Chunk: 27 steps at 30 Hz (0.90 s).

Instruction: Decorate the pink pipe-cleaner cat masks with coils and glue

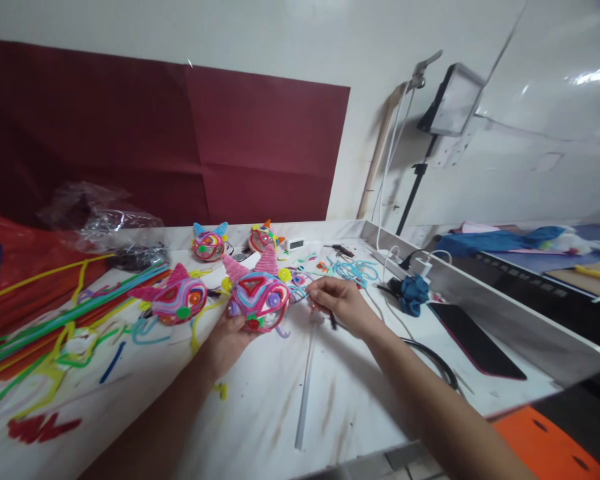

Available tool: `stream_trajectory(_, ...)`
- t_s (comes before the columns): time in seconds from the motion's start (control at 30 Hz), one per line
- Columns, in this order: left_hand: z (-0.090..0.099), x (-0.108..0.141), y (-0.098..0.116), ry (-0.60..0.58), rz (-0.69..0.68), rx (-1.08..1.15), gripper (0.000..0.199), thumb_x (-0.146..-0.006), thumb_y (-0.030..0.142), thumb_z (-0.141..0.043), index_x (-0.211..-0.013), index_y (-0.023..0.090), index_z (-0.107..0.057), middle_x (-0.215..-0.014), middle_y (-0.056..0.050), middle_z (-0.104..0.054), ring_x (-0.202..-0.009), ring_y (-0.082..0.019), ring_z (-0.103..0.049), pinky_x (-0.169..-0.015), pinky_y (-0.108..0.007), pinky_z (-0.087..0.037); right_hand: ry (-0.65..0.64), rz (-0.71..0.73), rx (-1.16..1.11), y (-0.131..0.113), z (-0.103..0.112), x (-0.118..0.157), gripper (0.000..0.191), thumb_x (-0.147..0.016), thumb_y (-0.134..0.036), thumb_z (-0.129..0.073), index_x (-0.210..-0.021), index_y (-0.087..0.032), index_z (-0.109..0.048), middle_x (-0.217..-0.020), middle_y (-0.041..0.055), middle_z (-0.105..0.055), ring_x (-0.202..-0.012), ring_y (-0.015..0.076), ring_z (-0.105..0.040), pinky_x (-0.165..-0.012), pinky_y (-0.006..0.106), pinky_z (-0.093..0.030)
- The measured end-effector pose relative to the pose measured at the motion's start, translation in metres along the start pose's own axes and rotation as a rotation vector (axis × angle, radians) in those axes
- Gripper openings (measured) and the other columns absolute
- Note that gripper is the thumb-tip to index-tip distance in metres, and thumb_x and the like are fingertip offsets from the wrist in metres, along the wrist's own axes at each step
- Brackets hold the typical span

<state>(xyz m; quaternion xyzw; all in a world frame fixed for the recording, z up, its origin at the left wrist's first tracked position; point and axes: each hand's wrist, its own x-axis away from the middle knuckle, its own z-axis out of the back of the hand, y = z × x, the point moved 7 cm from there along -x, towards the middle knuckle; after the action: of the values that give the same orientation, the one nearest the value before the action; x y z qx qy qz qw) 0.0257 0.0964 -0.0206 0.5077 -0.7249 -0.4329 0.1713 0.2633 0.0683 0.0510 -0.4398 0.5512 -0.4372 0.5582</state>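
In the head view, a cat-head ornament with pink ears [260, 300] was held just above the marbled tabletop [265, 413], grasped by its lower left side in the left hand [230, 340]; it was cradled low, presumably so that its banded, button-studded front would be left uncovered and turned toward the wearer. The right hand [337, 297] was held just beside it, thumb and fingertips drawn together as in a pinch; whether a thin strand was gripped there cannot be told. By this hand a blue tangle of pipe cleaners [353, 270] was spread, probably left there to be within reach. A similar pink-eared ornament [177, 300] was set to the left, while a blue-eared one [210, 243] and an orange-horned one [264, 237] were stood near the back edge, perhaps so that they would be kept out of the working area. Long loose pipe cleaners [100, 293] were heaped at the left, seemingly laid lengthwise so that single stems could be drawn out. A pale narrow strip [306, 393] was laid on the tabletop below the right hand. A black smartphone-like slab [477, 340] was placed at the right by the raised border, apparently to be kept aside.
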Motion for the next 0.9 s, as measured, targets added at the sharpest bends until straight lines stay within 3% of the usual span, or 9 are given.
stream_trajectory(0.1,-0.001,0.000,0.000,-0.008,-0.003,-0.010,0.055,-0.077,0.038,-0.094,-0.130,0.032,-0.078,-0.134,-0.007,-0.079,-0.126,-0.036,-0.071,-0.108,-0.054,-0.059,0.026,0.022,0.004,-0.003,-0.004,0.000,0.036,-0.068,-0.050,-0.090,-0.086,-0.021,-0.077,-0.064,-0.0042,-0.064,-0.053,0.0104,-0.048,-0.053,0.026,-0.041)
stream_trajectory(0.33,-0.009,0.002,0.001,0.001,0.000,-0.016,0.058,-0.073,0.037,-0.098,-0.127,0.033,-0.079,-0.132,-0.005,-0.080,-0.124,-0.032,-0.071,-0.103,-0.045,-0.061,0.036,0.081,0.068,-0.017,-0.018,-0.010,0.039,-0.070,-0.051,-0.087,-0.094,-0.020,-0.081,-0.069,-0.0023,-0.065,-0.060,0.0130,-0.050,-0.051,0.025,-0.040)
stream_trajectory(0.6,-0.012,0.003,0.000,-0.001,0.002,-0.045,0.060,-0.077,0.036,-0.094,-0.134,0.033,-0.075,-0.137,-0.007,-0.077,-0.128,-0.035,-0.069,-0.107,-0.052,-0.059,0.088,0.191,0.147,-0.022,-0.024,-0.014,0.033,-0.072,-0.052,-0.083,-0.080,-0.020,-0.079,-0.067,-0.0008,-0.065,-0.059,0.0131,-0.048,-0.050,0.026,-0.037)
stream_trajectory(0.9,-0.010,0.002,-0.002,-0.030,-0.007,-0.023,0.058,-0.078,0.033,-0.092,-0.133,0.032,-0.074,-0.137,-0.007,-0.077,-0.129,-0.036,-0.070,-0.113,-0.057,-0.056,0.119,0.290,0.219,-0.029,-0.024,-0.012,0.035,-0.074,-0.056,-0.085,-0.074,-0.021,-0.081,-0.069,0.0013,-0.069,-0.060,0.0145,-0.052,-0.055,0.029,-0.042)
